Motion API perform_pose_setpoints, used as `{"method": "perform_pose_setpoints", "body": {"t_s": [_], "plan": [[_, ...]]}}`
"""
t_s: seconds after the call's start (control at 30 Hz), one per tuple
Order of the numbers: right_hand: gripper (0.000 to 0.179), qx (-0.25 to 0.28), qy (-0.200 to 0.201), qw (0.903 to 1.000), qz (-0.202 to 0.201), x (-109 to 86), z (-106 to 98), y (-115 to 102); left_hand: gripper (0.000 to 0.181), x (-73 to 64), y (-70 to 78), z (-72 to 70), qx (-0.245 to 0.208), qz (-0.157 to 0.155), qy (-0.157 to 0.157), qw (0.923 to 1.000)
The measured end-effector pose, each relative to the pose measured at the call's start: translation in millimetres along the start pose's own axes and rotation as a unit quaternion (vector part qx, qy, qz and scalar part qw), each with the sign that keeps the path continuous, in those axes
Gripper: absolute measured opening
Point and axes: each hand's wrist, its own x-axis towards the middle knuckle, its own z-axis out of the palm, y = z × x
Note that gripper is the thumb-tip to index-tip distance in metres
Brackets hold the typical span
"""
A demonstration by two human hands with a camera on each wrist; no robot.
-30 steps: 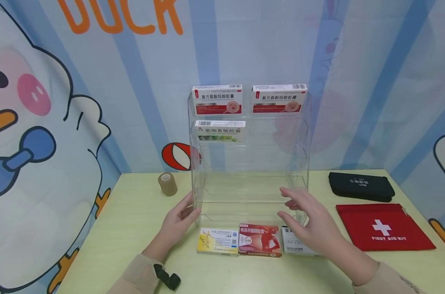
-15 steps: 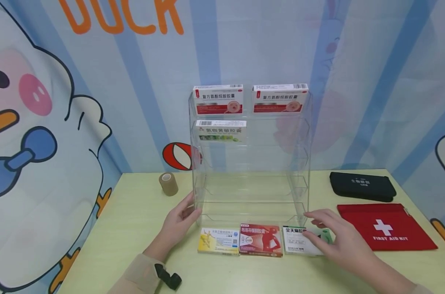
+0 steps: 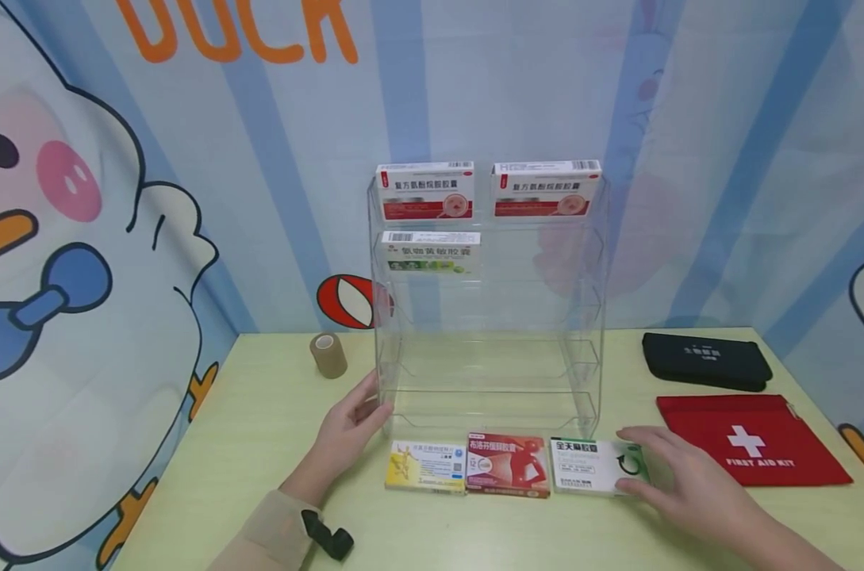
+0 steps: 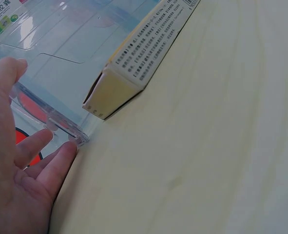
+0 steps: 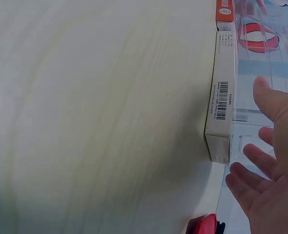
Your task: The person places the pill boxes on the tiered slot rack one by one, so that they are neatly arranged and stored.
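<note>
A clear acrylic display rack (image 3: 485, 403) stands upright on the table. My left hand (image 3: 349, 428) holds its lower left side, the thumb at the front edge and the fingers on the outer side in the left wrist view. Before the rack lie three medicine boxes in a row: a yellow-and-white one (image 3: 424, 468), a red one (image 3: 507, 466) and a white-and-green one (image 3: 589, 466). At the right end of the white-and-green box is my right hand (image 3: 681, 480), thumb and fingers spread apart around that end. In the right wrist view the hand (image 5: 275, 161) has relaxed fingers.
Two red-and-white boxes, left (image 3: 428, 192) and right (image 3: 546, 190), sit in the rack's top tier. A green-and-white box (image 3: 432, 255) is one tier lower. A brown tape roll (image 3: 328, 355) stands left; a black case (image 3: 706, 362) and red first aid pouch (image 3: 753, 440) lie right.
My right hand has moved from in front of the rack's lower right side, right and down to the white-and-green box, uncovering more of it. My left hand stays at the rack.
</note>
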Motion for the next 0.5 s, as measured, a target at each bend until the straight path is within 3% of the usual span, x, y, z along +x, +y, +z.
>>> {"method": "perform_pose_setpoints", "body": {"t_s": [0.3, 0.5], "plan": [[0.08, -0.002, -0.027, 0.9996, -0.006, -1.0, 4.3, 4.5, 0.069, -0.1, -0.2, -0.9, -0.003, 0.002, 0.0, 1.0], [0.083, 0.002, -0.049, 0.9987, 0.016, 0.0, 5.1, 8.0, 0.07, 0.3, -2.0, -0.9, -0.004, 0.002, 0.0, 1.0]]}}
